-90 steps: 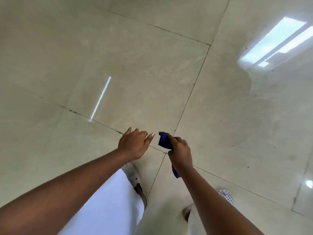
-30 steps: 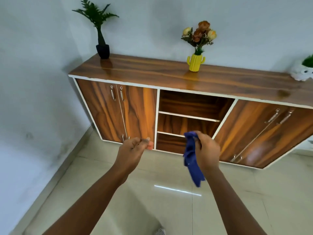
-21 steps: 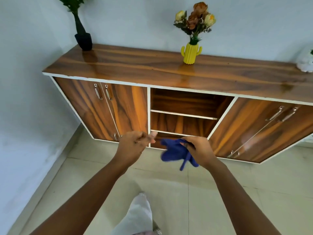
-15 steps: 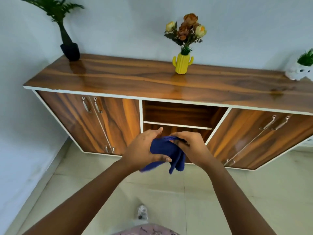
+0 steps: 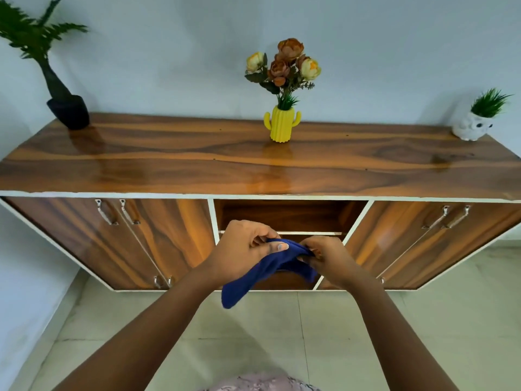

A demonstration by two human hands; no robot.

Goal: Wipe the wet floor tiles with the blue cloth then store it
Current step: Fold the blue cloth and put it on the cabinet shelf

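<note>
Now we hold the blue cloth (image 5: pixel 265 266) in front of the wooden cabinet (image 5: pixel 169 238): left hand (image 5: pixel 242 253) and right hand (image 5: pixel 328 261) each pinch it.

Surfaces: wood, cloth, tile

Brown wood-grain cabinet counter (image 5: pixel 197 162) glossy, reflective; soft matt blue cloth (image 5: pixel 253 275); smooth pale floor tiles (image 5: pixel 352 334); shiny metal door handles (image 5: pixel 105 211).

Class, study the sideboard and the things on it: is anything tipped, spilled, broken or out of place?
Nothing stands out. The black pot, yellow vase and white planter stand upright on the sideboard; its doors look closed.
</note>
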